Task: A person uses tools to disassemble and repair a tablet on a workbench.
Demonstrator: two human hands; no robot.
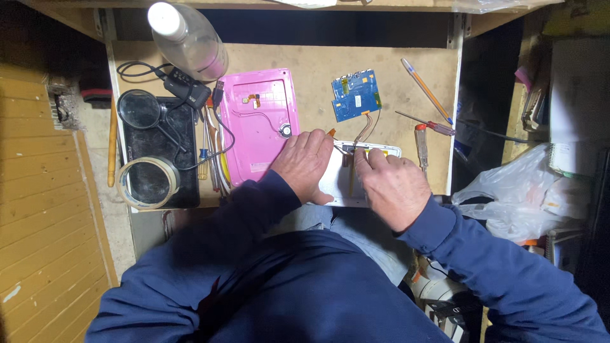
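Left hand (305, 164) flat, fingers spread, pressing on white tablet frame (381, 150) at near edge of bench (318, 70). Right hand (393, 184) pinching thin wires there. Blue circuit board (356, 95) just beyond; pink back cover (257, 124) at left.

- The white panel (381, 151) lies mostly under both hands; only its top rim and a strip between the wrists show.
- The left hand (304, 164) hides its own fingertips, pressed down at its 1 o'clock side.
- The right hand (393, 184) covers whatever its fingers (363, 159) pinch; the object is too small to tell.
- The wires from the blue circuit board (356, 95) vanish beneath the hands at 6 o'clock.
- The clear bottle (187, 35) is cut by the top edge.
- The tabletop (314, 70) has its near edge hidden by the arms.
- The plastic bag (518, 190) at 3 o'clock hides its contents.
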